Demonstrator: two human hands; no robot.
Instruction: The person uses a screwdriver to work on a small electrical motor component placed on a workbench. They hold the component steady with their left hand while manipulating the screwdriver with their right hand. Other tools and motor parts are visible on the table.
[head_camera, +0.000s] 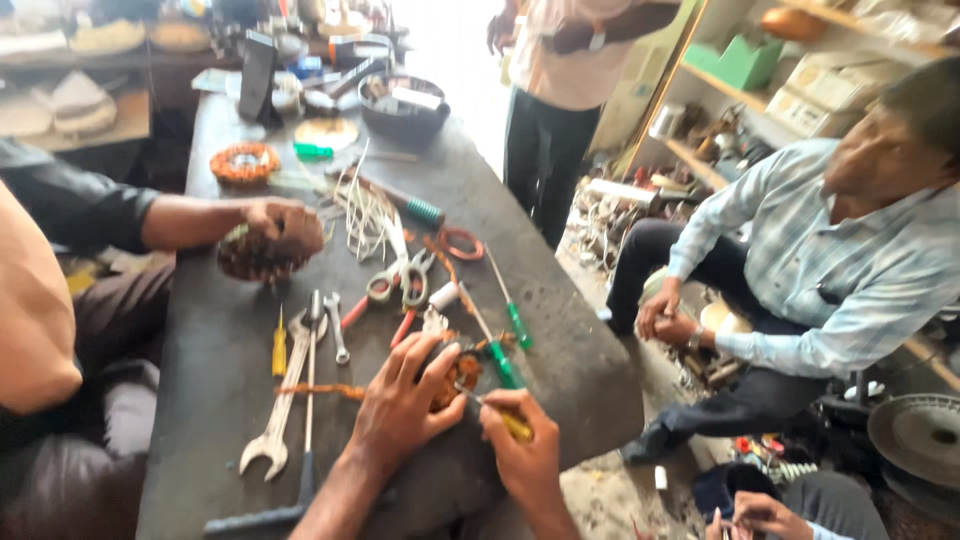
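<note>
Your left hand (405, 400) grips the copper coil (462, 375) near you; your right hand (522, 455) closes on a yellow screwdriver (505, 418) touching it. Far off, a dark bowl (400, 120) holds small parts.

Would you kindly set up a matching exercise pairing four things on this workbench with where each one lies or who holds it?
Things:
1. yellow-handled screwdriver
2. large spanner
3. scissors
4. dark bowl

Places:
A. far end of the bench
B. in the right hand, tip at the copper-wound part that the left hand grips
C. middle of the bench, near the white strips
D. flat on the bench, left of the left hand

Pairs: 1-B, 2-D, 3-C, 4-A
</note>
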